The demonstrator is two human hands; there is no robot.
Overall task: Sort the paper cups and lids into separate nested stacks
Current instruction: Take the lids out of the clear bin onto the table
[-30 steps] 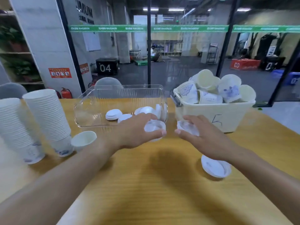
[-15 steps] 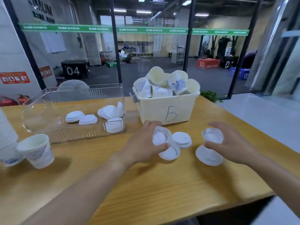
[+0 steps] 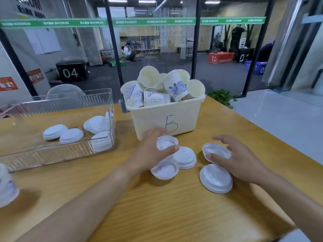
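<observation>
My left hand (image 3: 151,152) grips a white lid (image 3: 166,143) between thumb and fingers, just in front of the cream bin (image 3: 185,112). Below it lie an upturned lid (image 3: 165,169) and a dome-up lid (image 3: 186,157) on the wooden table (image 3: 157,206). My right hand (image 3: 239,159) holds another upturned lid (image 3: 216,151) with thumb and curled fingers. A dome-up lid (image 3: 215,179) lies under that hand's wrist side. The bin, marked with a hand-written letter, is heaped with loose paper cups (image 3: 173,86).
A clear plastic box (image 3: 57,154) at the left holds several white lids (image 3: 97,122). One paper cup (image 3: 7,187) stands at the far left edge. The table's right edge (image 3: 262,130) drops to the floor beside my right hand.
The view has swung right, so the tall cup stacks have left the frame. Both hands moved from the boxes to the loose lids, each keeping hold of a lid.
</observation>
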